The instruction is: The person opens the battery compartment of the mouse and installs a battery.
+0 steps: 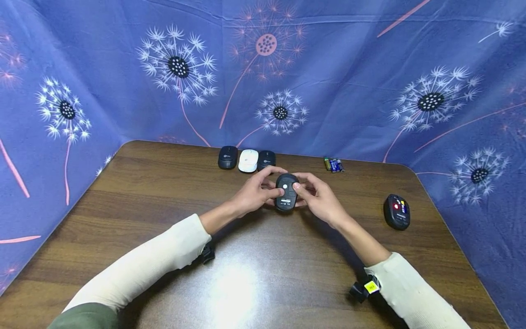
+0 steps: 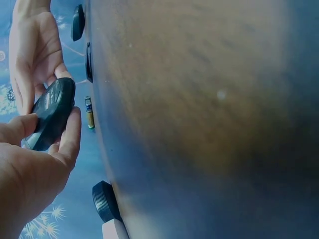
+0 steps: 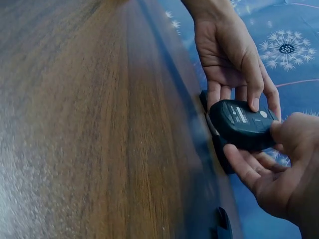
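Both hands hold a black computer mouse [image 1: 287,203] over the middle of the table, its underside turned up with a pale round spot and a label showing. My left hand [image 1: 254,194] grips its left side, thumb on the underside and fingers beneath. From the other side my right hand [image 1: 323,200] grips it, thumb pressing near the spot's end. In the right wrist view the mouse [image 3: 237,127] looks tilted, with the right fingers curled below its edge. The left wrist view shows the left thumb and fingers around one end of the mouse [image 2: 52,119].
Behind the hands, a black mouse [image 1: 228,157], a white mouse [image 1: 248,161] and another black mouse [image 1: 266,158] stand in a row. Several batteries [image 1: 334,165] lie near the back edge. At the right, an upturned black mouse [image 1: 397,211] shows batteries and a red light.
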A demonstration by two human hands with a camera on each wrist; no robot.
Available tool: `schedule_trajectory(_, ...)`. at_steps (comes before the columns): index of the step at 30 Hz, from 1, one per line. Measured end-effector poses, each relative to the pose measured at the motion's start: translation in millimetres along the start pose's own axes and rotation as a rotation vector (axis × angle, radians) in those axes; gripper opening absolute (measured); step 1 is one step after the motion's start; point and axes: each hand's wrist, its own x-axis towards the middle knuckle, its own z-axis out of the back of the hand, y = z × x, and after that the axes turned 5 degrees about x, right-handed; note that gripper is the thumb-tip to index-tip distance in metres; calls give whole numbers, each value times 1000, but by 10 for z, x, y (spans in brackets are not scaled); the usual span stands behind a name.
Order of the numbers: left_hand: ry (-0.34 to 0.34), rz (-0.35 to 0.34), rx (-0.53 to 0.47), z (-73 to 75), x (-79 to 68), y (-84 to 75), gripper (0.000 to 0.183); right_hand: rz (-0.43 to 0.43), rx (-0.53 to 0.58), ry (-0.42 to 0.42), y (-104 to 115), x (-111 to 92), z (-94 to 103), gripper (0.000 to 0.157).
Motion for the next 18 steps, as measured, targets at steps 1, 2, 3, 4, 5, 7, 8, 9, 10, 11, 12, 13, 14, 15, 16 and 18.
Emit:
schedule_trajectory(1,0,-1,-8,3,3,2,57,25,-1,4,0,-1,6,44)
schedule_trajectory(2,1,0,-18,6,5,6,57,48,-4,8,0,-3,12,47)
schedule_trajectory(3,1,2,-28,8,6,8,57,67,-9,13,0,-5,19,49)
schedule_trajectory(4,0,6,-34,12,7,7,56,84,-14,16,-2,-3,23,51)
schedule_trajectory(5,-2,11,-41,15,8,6,56,99,-25,20,-2,-2,30,52)
schedule_trajectory(7,-7,20,-42,16,8,0,56,116,-38,24,-3,-6,41,55)
schedule_trajectory(8,-9,25,-44,14,9,-1,56,117,-42,24,-5,-9,45,55)
schedule_trajectory(9,-11,30,-45,11,8,-4,56,117,-46,25,-10,-11,46,56)
schedule_trajectory(10,-13,35,-46,9,5,-8,56,114,-49,24,-12,-14,46,56)
schedule_trajectory(11,-14,40,-45,7,2,-5,56,109,-51,23,-13,-18,44,57)
schedule_trajectory(12,-15,45,-44,5,-3,-7,56,105,-52,20,-15,-22,39,57)
schedule_trajectory(13,-15,49,-42,3,-8,-9,56,103,-57,18,-17,-26,33,56)
schedule_trajectory(14,-15,53,-39,1,-14,-9,56,104,-64,17,-18,-30,25,56)
schedule_trajectory(15,-15,57,-34,0,-21,-10,55,107,-77,13,-20,-35,17,56)
schedule_trajectory(16,-13,59,-30,-1,-25,-11,55,111,-91,6,-20,-42,9,55)
schedule_trajectory(18,-10,64,-24,-2,-29,-15,54,125,-125,-7,-23,-55,-3,54)
